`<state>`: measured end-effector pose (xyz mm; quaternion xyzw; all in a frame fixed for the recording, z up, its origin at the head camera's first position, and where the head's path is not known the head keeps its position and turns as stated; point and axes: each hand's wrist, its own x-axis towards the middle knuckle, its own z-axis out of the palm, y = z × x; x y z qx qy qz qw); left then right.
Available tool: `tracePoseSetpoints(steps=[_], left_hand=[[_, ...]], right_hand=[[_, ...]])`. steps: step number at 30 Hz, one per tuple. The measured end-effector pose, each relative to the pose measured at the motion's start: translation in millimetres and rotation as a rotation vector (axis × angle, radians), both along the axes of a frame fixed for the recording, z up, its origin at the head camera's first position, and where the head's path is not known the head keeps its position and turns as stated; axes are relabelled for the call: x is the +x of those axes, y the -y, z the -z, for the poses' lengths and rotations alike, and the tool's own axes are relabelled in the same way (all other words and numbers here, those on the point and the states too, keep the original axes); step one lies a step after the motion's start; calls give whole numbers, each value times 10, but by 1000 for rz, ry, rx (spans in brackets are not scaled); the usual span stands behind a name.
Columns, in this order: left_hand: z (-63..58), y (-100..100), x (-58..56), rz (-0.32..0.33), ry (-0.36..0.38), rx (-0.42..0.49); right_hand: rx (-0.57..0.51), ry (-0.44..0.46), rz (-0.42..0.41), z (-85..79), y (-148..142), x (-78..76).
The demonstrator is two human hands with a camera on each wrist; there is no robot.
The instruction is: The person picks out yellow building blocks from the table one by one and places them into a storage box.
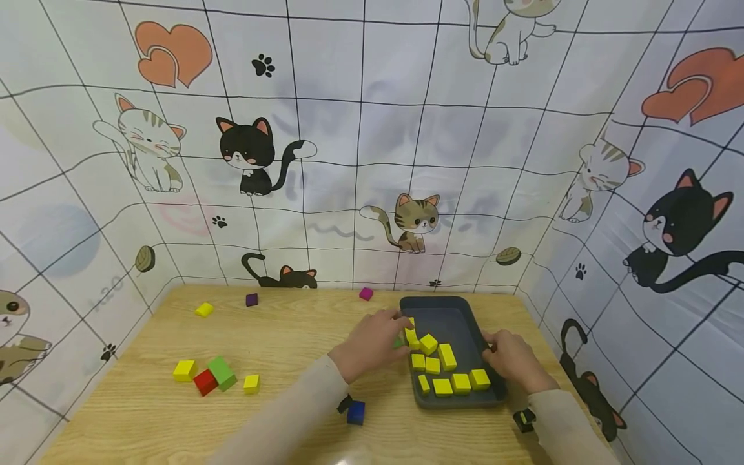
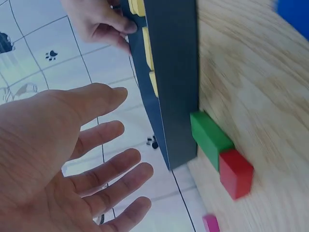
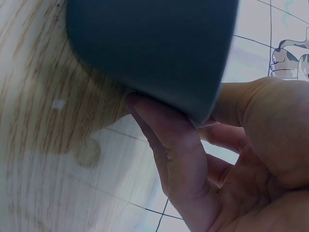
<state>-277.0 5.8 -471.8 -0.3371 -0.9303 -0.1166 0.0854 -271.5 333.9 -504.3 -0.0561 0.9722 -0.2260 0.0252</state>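
Note:
A dark grey tray (image 1: 444,316) lies on the table with several yellow blocks (image 1: 446,356) in it. My right hand (image 1: 514,361) grips the tray's right wall; in the right wrist view the fingers (image 3: 178,140) are on its outer side and the thumb is at the rim. Over the tray's left edge, my left hand (image 1: 372,343) hovers with loosely spread fingers and nothing in them, as the left wrist view shows. A green block (image 2: 211,140) and a red block (image 2: 235,173) lie on the table against the tray's left outer wall, mostly hidden by the left hand in the head view.
A blue block (image 1: 356,413) lies near the left forearm. Farther left sit a red block (image 1: 205,382), a green block (image 1: 222,373) and yellow blocks (image 1: 185,371). A dark purple block (image 1: 252,299) and a magenta block (image 1: 366,294) are by the cat-patterned back wall (image 1: 325,258).

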Motion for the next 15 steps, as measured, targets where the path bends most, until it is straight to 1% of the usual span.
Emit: tracePoseSetpoints(steps=[3, 8, 10, 15], left_hand=[[5, 154, 14, -4, -19, 29], [40, 395, 58, -28, -18, 46], [64, 487, 84, -45, -13, 42], [127, 713, 141, -98, 5, 73]], right_hand=[[-1, -3, -5, 10, -16, -8], [-12, 9, 6, 28, -29, -11], [-19, 19, 11, 33, -30, -9], [-26, 23, 22, 26, -21, -3]])
